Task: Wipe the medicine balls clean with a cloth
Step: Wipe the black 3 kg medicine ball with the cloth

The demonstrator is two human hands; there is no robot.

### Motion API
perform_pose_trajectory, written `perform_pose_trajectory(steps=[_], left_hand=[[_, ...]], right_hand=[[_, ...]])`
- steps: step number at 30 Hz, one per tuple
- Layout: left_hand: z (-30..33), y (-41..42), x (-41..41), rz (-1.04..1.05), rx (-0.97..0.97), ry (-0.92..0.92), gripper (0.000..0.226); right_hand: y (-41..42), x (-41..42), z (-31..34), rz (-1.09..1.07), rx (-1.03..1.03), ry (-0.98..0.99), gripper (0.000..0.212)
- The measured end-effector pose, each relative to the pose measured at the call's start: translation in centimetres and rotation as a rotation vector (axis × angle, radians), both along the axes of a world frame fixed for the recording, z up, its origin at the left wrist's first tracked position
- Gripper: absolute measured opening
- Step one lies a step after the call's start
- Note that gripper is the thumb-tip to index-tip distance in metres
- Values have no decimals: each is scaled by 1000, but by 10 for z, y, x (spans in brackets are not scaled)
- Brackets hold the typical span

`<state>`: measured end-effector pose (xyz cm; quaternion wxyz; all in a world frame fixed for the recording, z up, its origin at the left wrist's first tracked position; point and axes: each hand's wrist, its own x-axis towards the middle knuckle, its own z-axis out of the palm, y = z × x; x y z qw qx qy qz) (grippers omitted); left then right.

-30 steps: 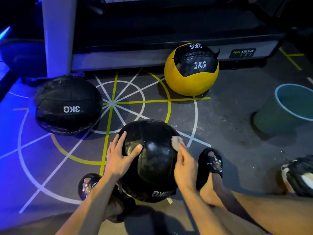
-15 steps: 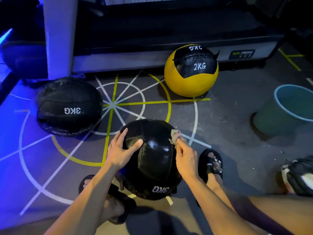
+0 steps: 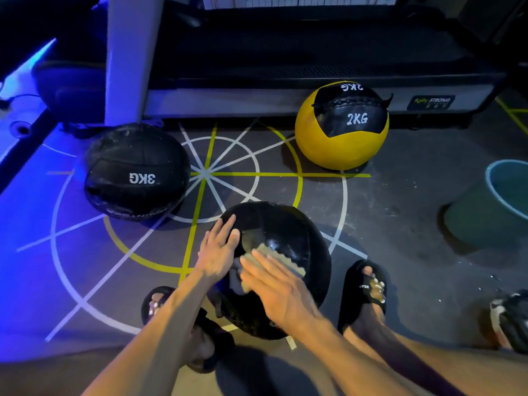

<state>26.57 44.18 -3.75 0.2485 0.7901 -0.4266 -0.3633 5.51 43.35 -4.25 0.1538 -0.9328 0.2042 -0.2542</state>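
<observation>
A black medicine ball (image 3: 288, 224) sits on the floor between my feet. My left hand (image 3: 218, 250) lies flat on its left side, fingers straight, steadying it. My right hand (image 3: 274, 284) presses a pale cloth (image 3: 281, 257) flat against the top of the ball, fingers extended and blurred with motion. A second black ball marked 3KG (image 3: 137, 171) rests to the left. A yellow and black ball marked 2KG (image 3: 341, 125) stands at the back right.
A teal bucket (image 3: 494, 207) stands at the right edge. A treadmill base (image 3: 285, 95) and a white post (image 3: 134, 58) run along the back. My sandalled feet (image 3: 367, 284) flank the ball. A dark object (image 3: 511, 321) lies at the far right.
My right hand slid the cloth from the ball's upper right edge across to its top centre, close to my left hand. The fingers flattened over the cloth. My left hand stayed on the ball.
</observation>
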Motion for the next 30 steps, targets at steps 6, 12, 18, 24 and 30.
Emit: perform_pose_trajectory(steps=[6, 12, 18, 24, 30], left_hand=[[8, 6, -2, -91, -76, -12, 48], [-1, 0, 24, 36, -51, 304, 56], [-13, 6, 27, 61, -29, 441, 69], [12, -2, 25, 41, 31, 385, 73], [14, 9, 19, 86, -68, 314, 81]], right_hand=[[-96, 38, 41, -335, 340, 115, 43], [-33, 27, 23, -57, 198, -31, 41], [-9, -10, 8, 260, -33, -17, 39], [-78, -1, 25, -357, 451, -147, 45], [-4, 17, 11, -401, 310, -194, 46]])
